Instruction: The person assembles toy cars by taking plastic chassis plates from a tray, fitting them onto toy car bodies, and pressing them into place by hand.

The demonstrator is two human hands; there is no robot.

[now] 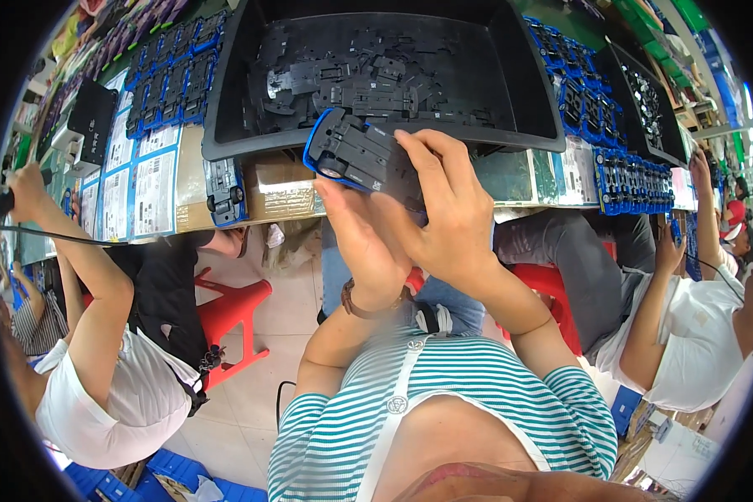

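A worker in a striped teal-and-white top (468, 376) holds a blue toy car (343, 151), black underside up, between two hands. The left grip (364, 243) grasps it from below, most of its fingers hidden; the right grip (456, 205) grasps the end nearer to it, fingertips on the dark chassis. The car is tilted, above the left grip and to the left of the right one, in front of a black bin (385, 141) that lies just beyond both. Loose black parts (376, 92) lie in the bin. Left of the left grip, another blue-and-black car (223, 188) lies near the edge of the tabletop (280, 188), with rows of similar cars (171, 79) farther out. More rows (636, 184) stand well to the right of the right grip, near a black tray (644, 100) of small shiny pieces. Co-workers in white shirts sit on either side.
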